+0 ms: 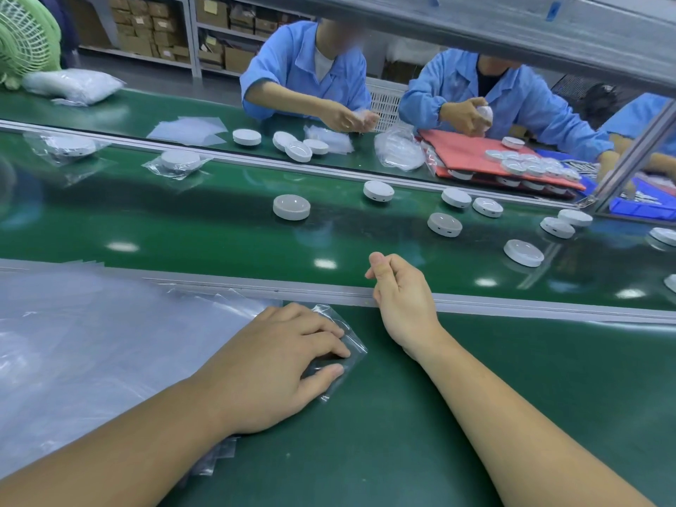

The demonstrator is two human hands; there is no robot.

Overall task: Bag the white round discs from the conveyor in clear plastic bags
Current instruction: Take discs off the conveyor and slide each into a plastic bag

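Standing at the near side of the line, you see a green fan [22, 34] in the far left corner, with a heap of clear bags [73, 86] beside it on the far surface. Below that, on the green conveyor [219, 232], two bagged discs [179, 161] lie at the left end, each white disc inside its clear wrapper. On the near surface [365, 451], a broad sheaf of clear plastic bags [91, 342] spreads at the left, its far edge against the grey rail [548, 309] that borders the belt. The left hand [278, 364] lies palm down at the right edge of that sheaf. Its fingers [322, 329] are a little apart and gently bent, resting on one small clear bag [353, 340] that lies flat and pokes out past the fingertips. Just to the right, the right hand [402, 294] hovers over the rail, fingers loosely curled toward the palm, thumb against the forefinger, holding nothing. Beyond it the loose white discs [291, 207] are scattered along the conveyor from the middle to the right edge, clear of both hands, some of them dome-up. Across the belt two workers in blue coats [307, 64] handle discs and bags. A red tray [472, 151] carrying more discs lies by the right-hand worker, and a blue bin [643, 208] is at the far right.
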